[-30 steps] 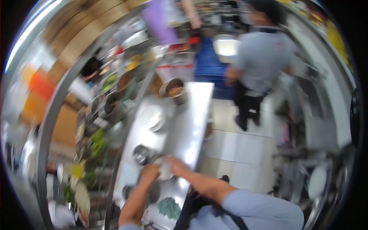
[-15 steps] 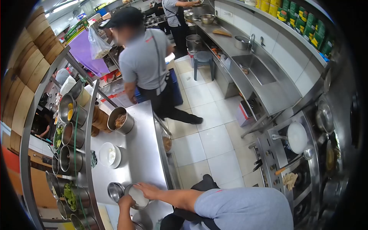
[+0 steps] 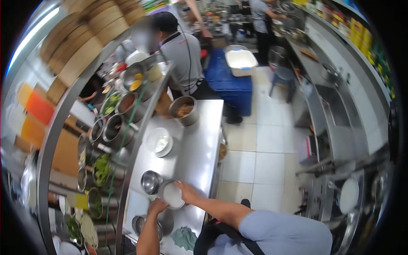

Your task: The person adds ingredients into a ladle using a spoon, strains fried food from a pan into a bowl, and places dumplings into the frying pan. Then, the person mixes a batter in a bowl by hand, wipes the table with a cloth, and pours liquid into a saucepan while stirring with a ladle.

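Between both hands [image 3: 157, 205] [image 3: 187, 193], a round bowl [image 3: 176, 208] seemingly faces upward.

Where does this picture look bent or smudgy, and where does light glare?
Head view: the long grey metal shelf rail bows, and the corners go black; head view: white glare patches the silver steel worktop, and a long white strip lamp shines upper left; head view: green cylindrical cans blur, while the white-filled round silver metal bowl is clearer.
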